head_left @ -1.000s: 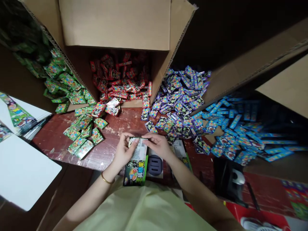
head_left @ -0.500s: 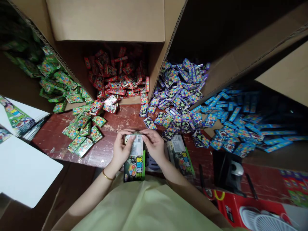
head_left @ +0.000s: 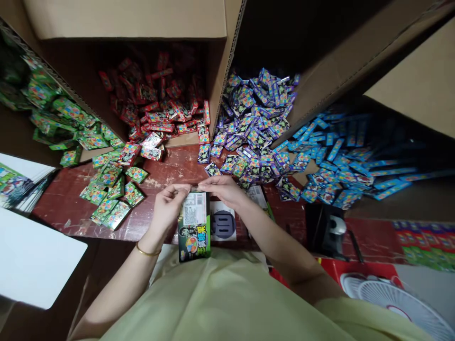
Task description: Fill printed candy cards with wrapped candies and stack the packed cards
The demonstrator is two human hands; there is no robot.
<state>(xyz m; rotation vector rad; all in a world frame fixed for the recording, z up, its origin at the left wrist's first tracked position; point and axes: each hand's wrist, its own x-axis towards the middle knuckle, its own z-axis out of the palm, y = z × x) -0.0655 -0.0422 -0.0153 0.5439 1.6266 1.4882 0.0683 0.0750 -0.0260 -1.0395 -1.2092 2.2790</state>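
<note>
While the left hand (head_left: 166, 208), the nearer one, pinches a black printed packet (head_left: 194, 239) between the open middle carton (head_left: 131, 19) and the torso (head_left: 213, 298), the right hand (head_left: 224, 190) is at its carton-facing edge, grip unclear; its long axis runs from carton toward torso.

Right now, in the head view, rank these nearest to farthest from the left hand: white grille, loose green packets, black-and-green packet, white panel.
1. Black-and-green packet: held in the left hand.
2. Loose green packets: to the hand's left.
3. White panel: farther left, lower.
4. White grille: far lower right.
</note>
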